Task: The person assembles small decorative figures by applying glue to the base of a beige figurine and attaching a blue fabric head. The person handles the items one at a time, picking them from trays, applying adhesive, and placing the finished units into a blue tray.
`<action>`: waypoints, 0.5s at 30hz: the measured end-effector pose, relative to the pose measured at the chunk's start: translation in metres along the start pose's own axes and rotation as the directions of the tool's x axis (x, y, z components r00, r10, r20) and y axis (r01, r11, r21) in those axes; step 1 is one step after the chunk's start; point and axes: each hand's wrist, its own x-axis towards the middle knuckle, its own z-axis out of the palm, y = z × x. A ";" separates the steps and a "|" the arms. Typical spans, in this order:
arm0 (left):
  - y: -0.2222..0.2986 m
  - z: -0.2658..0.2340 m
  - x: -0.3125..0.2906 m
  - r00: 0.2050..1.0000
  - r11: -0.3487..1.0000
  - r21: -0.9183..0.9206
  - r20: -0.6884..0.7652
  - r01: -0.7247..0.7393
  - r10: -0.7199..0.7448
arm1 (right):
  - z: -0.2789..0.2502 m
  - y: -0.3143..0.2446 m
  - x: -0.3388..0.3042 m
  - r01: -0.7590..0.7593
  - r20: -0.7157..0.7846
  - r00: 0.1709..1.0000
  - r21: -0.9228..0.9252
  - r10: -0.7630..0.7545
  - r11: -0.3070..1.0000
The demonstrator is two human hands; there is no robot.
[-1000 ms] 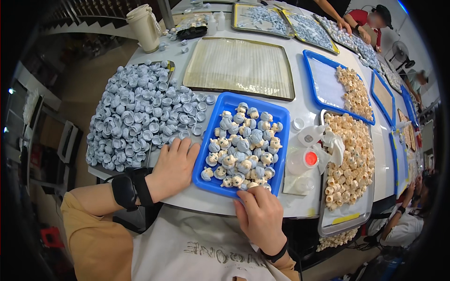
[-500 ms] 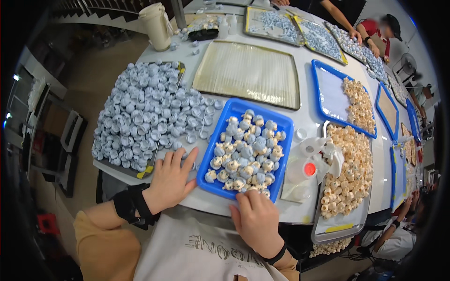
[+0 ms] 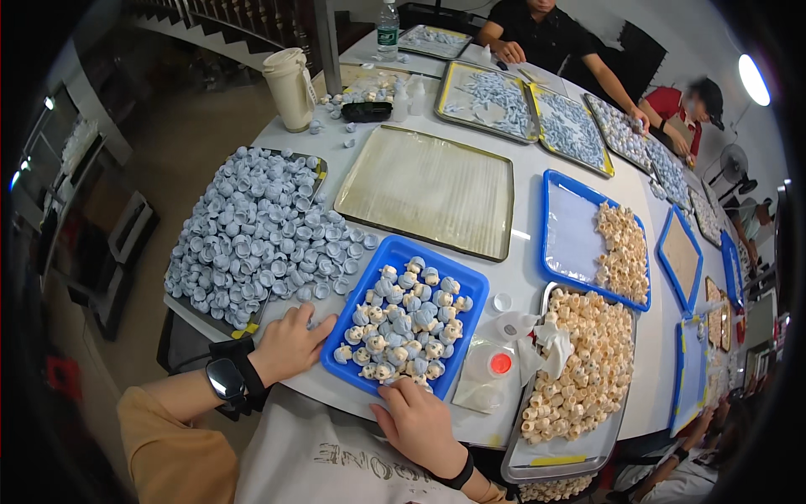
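Just in front of me, a blue tray (image 3: 467, 296) holds many small cream doll heads (image 3: 402, 322), most with pale blue caps. At its near edge, my right hand (image 3: 417, 422) rests bent fingertips on the rim beside the nearest heads; its thumb lies apart, outside the tray. My left hand (image 3: 288, 346) lies between the tray's left side and a large heap of pale blue cup-shaped pieces (image 3: 256, 235). Its thumb and index finger are apart, with a small blue piece near them; I see nothing held. The undersides of both hands are hidden.
A wide shallow tray (image 3: 428, 189) lies beyond the blue one. To the right are a clear bottle with a red cap (image 3: 497, 364), a tray of cream cups (image 3: 579, 370) and another blue tray (image 3: 573, 231). A beige jug (image 3: 289, 88) stands far left. Other people work across the table.
The view has tilted up, so the table sits lower and more of its far side shows. My left fingers are more bent than before. My right hand stays at the tray's near edge.
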 end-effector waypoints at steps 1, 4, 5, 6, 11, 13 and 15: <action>0.000 0.001 0.000 1.000 1.000 -0.010 -0.006 0.003 -0.003 | -0.002 0.000 0.002 -0.010 0.021 1.000 0.013 0.010 1.000; 0.003 0.006 -0.005 0.998 0.997 -0.044 -0.010 0.069 -0.069 | -0.005 0.001 0.003 -0.023 0.069 0.997 0.047 0.019 0.999; 0.004 0.007 -0.005 0.995 0.994 -0.055 -0.008 0.098 -0.099 | -0.006 0.001 0.004 -0.024 0.081 0.996 0.058 0.019 0.998; 0.005 0.009 -0.006 0.994 0.992 -0.069 -0.030 0.108 -0.110 | -0.006 0.002 0.004 -0.026 0.097 0.995 0.054 0.021 0.998; 0.007 0.007 -0.005 0.986 0.982 -0.118 -0.061 0.149 -0.157 | -0.013 -0.010 0.012 -0.046 0.169 0.984 -0.055 0.054 0.997; 0.006 0.001 -0.001 0.984 0.964 -0.210 -0.033 0.165 -0.175 | -0.012 -0.016 0.014 -0.048 0.157 0.986 -0.107 0.064 0.993; 0.006 0.002 -0.001 0.976 0.948 -0.248 -0.037 0.199 -0.215 | -0.006 -0.016 0.014 -0.068 0.161 0.982 -0.165 0.095 0.984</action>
